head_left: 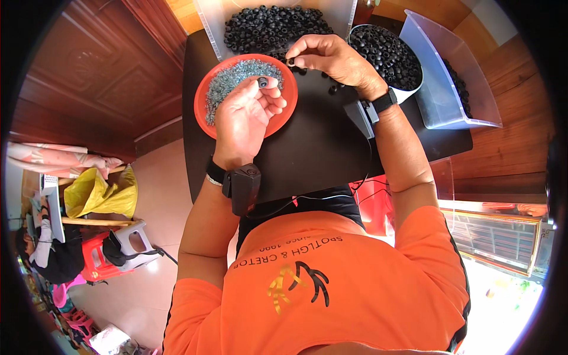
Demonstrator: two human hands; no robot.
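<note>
Orange shirt (pixel 367 290) sits behind hands (pixel 244 121) (pixel 340 62) pinching small rings (pixel 263 83) (pixel 290 61).

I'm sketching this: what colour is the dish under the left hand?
The dish is orange-red, best seen in the head view.

Hands (pixel 242 121): two
Clear plastic bins (pixel 441 103): two
Orange-red bowl (pixel 201 97): one
White bucket (pixel 408 94): one
Black rings (pixel 275 29), pale-blue pieces (pixel 236 74): many — uncountable
</note>
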